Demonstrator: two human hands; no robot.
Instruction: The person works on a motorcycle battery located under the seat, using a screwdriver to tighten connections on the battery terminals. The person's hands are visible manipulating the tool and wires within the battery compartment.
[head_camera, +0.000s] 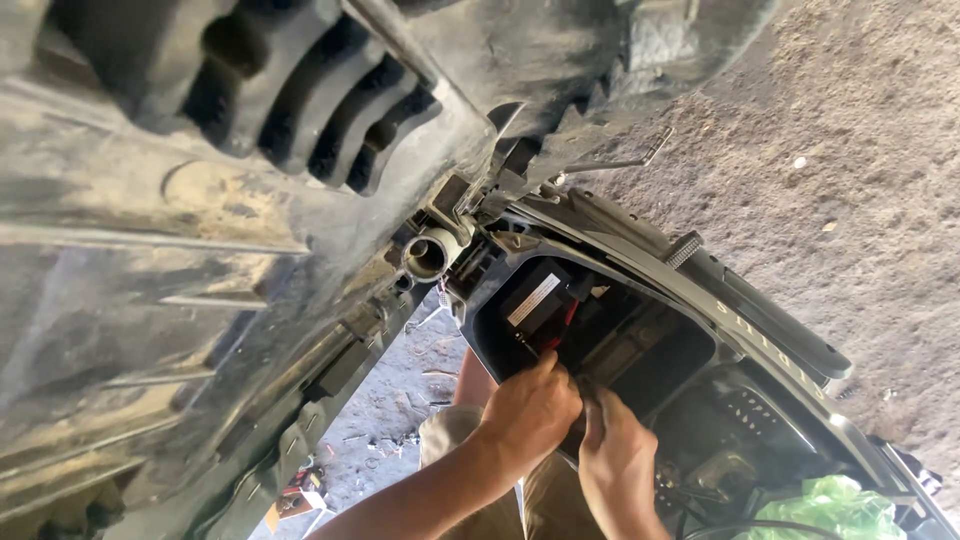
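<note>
While the raised seat underside (200, 200) filled the left, both hands worked below it.
Compartment: black tray (690, 345), open so its near edge could be reached.
Battery (535, 300): seated at the tray's far-left corner.
Left hand (530, 410): fingers curled on the near edge.
Right hand (615, 465): fingers pinched there; around what, I cannot tell.

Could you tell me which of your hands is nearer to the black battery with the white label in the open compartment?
Left. The left hand reaches into the compartment just below the battery, by its red wire. The right hand sits lower, at the compartment's edge.
</note>
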